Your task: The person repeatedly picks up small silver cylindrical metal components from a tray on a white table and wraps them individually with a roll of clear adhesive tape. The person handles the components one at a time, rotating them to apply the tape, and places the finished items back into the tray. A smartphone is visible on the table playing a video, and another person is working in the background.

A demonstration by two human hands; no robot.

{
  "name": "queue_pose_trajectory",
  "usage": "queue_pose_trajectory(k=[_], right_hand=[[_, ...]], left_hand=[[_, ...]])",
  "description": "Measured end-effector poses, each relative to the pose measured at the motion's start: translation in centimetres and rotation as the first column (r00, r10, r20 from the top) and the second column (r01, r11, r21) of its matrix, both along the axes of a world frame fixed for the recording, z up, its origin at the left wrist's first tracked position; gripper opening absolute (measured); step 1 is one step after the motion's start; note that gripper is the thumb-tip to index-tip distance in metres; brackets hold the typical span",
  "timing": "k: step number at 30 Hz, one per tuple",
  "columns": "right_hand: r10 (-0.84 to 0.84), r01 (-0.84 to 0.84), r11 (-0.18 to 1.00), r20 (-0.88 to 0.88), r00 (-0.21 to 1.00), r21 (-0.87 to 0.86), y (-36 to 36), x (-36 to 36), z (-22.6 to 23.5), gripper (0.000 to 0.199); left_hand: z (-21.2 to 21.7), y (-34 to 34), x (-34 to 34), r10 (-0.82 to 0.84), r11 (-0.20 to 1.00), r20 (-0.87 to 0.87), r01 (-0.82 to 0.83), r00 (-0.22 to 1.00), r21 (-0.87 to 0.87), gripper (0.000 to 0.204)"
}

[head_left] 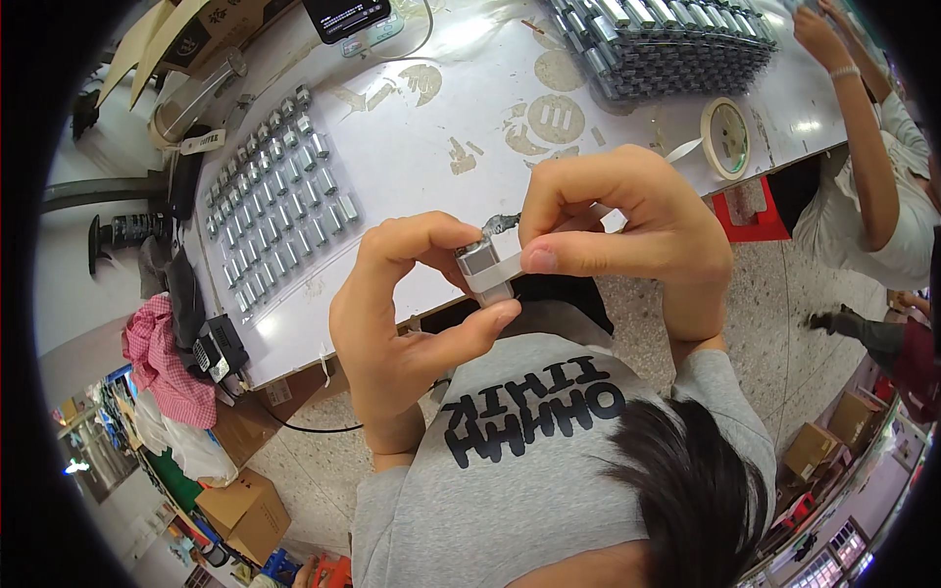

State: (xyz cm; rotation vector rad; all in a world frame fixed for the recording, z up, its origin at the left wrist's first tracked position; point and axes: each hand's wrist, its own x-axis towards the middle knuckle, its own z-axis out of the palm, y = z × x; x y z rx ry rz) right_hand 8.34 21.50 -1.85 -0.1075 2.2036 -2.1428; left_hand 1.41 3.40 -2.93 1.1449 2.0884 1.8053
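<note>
My left hand (402,314) pinches a small silver motor (478,259) between thumb and index finger, in front of my chest. A strip of white tape (507,265) lies across the motor's side. The tape's other end is held between the thumb and bent fingers of my right hand (627,220), just right of the motor. A dark, crinkled bit (502,223) shows behind the motor; what it is I cannot tell. Beyond my right hand a tape roll (725,138) stands on the white table (431,147), with a loose white end pointing toward that hand.
Left on the table, a clear tray holds rows of silver motors (284,196). A stacked block of similar motors (667,49) sits at the far right. A phone (343,18) lies at the back, near a cardboard box (211,34). Another person's arm (863,127) is at the right edge.
</note>
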Motion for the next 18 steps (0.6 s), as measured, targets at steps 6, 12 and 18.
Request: queue_pose_trajectory(k=[6, 12, 18], right_hand=[[0.05, -0.051, 0.999, -0.048, 0.998, -0.003, 0.0, -0.4, -0.7, 0.02], [0.129, -0.11, 0.965, 0.063, 0.99, -0.236, 0.3, -0.4, -0.8, 0.016], [-0.004, 0.003, 0.984, -0.006, 1.0, -0.179, 0.0, -0.3, -0.9, 0.018]], left_hand=[[-1.4, 0.5, 0.9, -0.074, 0.968, 0.271, 0.005, 0.96, 0.249, 0.051], [-3.5, 1.3, 0.4, -0.181, 0.943, 0.231, 0.102, 0.956, 0.316, 0.055], [-2.4, 2.1, 0.1, 0.024, 1.0, -0.15, -0.022, 0.988, 0.02, 0.056]])
